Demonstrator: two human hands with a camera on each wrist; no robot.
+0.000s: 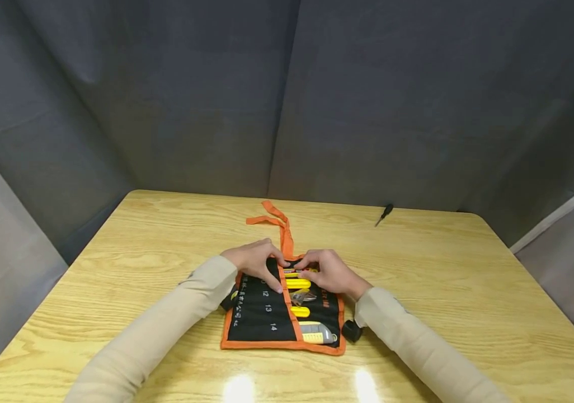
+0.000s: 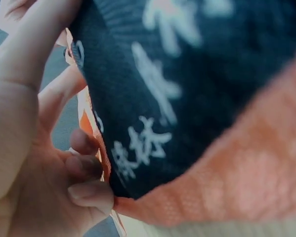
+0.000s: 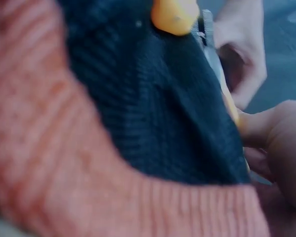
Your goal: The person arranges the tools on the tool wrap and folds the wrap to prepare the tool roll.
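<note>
A black tool roll (image 1: 254,313) with orange trim lies unfolded on the table, its pockets marked with white numbers. My left hand (image 1: 257,260) grips the roll's upper left part, thumb over the numbered pocket and forefinger near the orange pocket edge. Close by, my right hand (image 1: 334,272) pinches a slim tool with red and yellow on it (image 1: 289,271) at the top pocket; the fingers partly hide it, so its kind is unclear. Below it, yellow handles (image 1: 298,284), a metal-jawed tool (image 1: 303,297) and a utility knife (image 1: 317,332) stick out of the pockets.
Orange tie straps (image 1: 286,232) trail from the roll's far edge. A small black screwdriver (image 1: 384,214) lies at the back right of the wooden table (image 1: 443,280). Grey curtains (image 1: 206,101) hang behind the table.
</note>
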